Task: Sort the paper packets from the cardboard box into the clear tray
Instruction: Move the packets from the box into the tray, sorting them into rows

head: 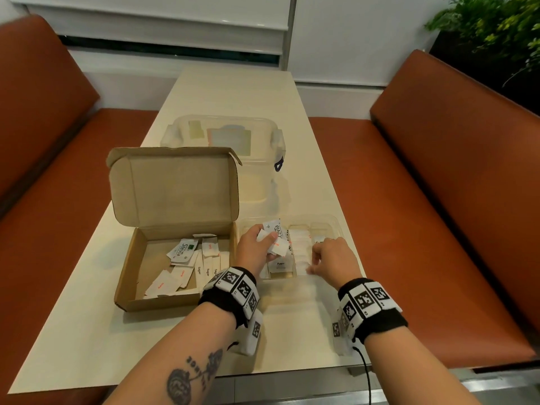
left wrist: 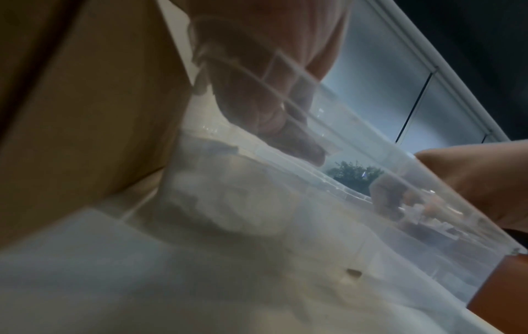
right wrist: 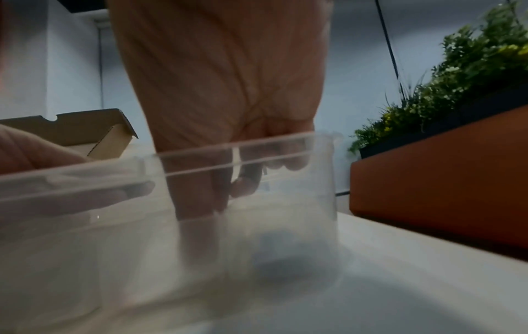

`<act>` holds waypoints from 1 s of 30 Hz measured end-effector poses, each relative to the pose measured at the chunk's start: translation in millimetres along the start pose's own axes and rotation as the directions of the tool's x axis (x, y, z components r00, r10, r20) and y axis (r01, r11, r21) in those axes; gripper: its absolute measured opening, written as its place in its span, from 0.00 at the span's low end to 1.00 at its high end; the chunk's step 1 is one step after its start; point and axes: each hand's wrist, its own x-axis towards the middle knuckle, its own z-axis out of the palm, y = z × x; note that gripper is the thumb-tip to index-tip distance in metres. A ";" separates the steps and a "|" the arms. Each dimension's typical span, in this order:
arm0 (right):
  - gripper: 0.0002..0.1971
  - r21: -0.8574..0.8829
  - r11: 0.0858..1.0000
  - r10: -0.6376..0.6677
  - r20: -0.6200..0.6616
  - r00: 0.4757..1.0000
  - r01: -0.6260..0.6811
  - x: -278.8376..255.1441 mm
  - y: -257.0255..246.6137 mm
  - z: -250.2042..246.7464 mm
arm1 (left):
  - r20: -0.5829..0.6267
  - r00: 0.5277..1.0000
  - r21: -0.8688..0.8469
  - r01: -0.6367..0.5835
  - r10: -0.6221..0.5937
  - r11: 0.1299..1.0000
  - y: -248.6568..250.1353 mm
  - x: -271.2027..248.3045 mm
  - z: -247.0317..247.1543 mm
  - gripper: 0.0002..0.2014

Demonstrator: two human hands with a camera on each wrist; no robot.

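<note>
The open cardboard box (head: 125, 276) sits at the left of the table and holds several white paper packets (head: 187, 254). To its right lies the clear tray (head: 336, 222), divided into compartments with packets stacked in them. My left hand (head: 267, 239) hovers over the tray's left compartment and grips a small bunch of packets (head: 276, 229), one marked Stevia. My right hand (head: 320, 263) reaches down into the middle row of packets (head: 299, 252), its fingers curled. In the right wrist view these fingers (right wrist: 200, 203) dip behind the tray wall (right wrist: 85, 178). Whether they hold a packet is hidden.
A clear lidded container (head: 263, 159) stands behind the box and tray. The box lid (head: 175, 185) stands upright. Orange benches (head: 438, 200) flank the cream table (head: 233, 92). A green plant (head: 496, 30) sits at the far right.
</note>
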 end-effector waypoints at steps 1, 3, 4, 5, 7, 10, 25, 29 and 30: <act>0.13 -0.063 0.998 -0.025 0.021 0.999 0.026 1.5 -0.9 -2.0 | -0.001 1.000 0.004 0.004 -0.004 1.000 -0.2 0.2 -0.1 0.08; 0.12 -0.152 0.986 -0.063 0.058 0.996 0.071 4.4 -2.9 -5.3 | 0.000 1.000 0.018 0.009 -0.009 1.000 -0.4 0.3 0.1 0.10; 0.13 -0.178 0.980 -0.075 0.070 0.995 0.086 5.6 -3.4 -5.8 | 0.001 1.000 0.027 0.009 -0.009 1.000 -0.6 0.4 0.2 0.11; 0.15 -0.189 0.978 -0.080 0.080 0.994 0.094 6.6 -3.5 -5.9 | 0.003 1.000 0.032 0.007 -0.007 0.999 -0.8 0.5 0.1 0.11; 0.19 -0.157 0.984 -0.068 0.096 0.993 0.083 7.6 -2.1 -5.4 | 0.009 1.000 0.037 0.002 -0.002 0.999 -1.1 0.4 -0.2 0.10; 0.19 -0.130 0.989 -0.057 0.104 0.993 0.070 7.8 0.8 -4.1 | 0.012 1.000 0.045 -0.002 0.001 0.999 -0.8 0.1 -0.5 0.10; 0.21 -0.004 0.999 -0.033 0.078 0.996 0.033 6.6 -1.3 -2.0 | 0.058 0.998 0.006 0.033 -0.033 0.999 1.4 -0.1 1.7 0.08; 0.13 0.225 0.968 -0.087 -0.107 0.990 0.110 6.2 -13.9 -12.7 | 0.082 0.996 0.015 0.025 -0.026 1.000 1.4 -0.5 1.2 0.06; 0.10 0.285 0.950 -0.095 -0.135 0.986 0.130 6.9 -19.7 -14.5 | 0.093 0.996 0.032 0.011 -0.014 0.999 0.7 -0.8 0.7 0.04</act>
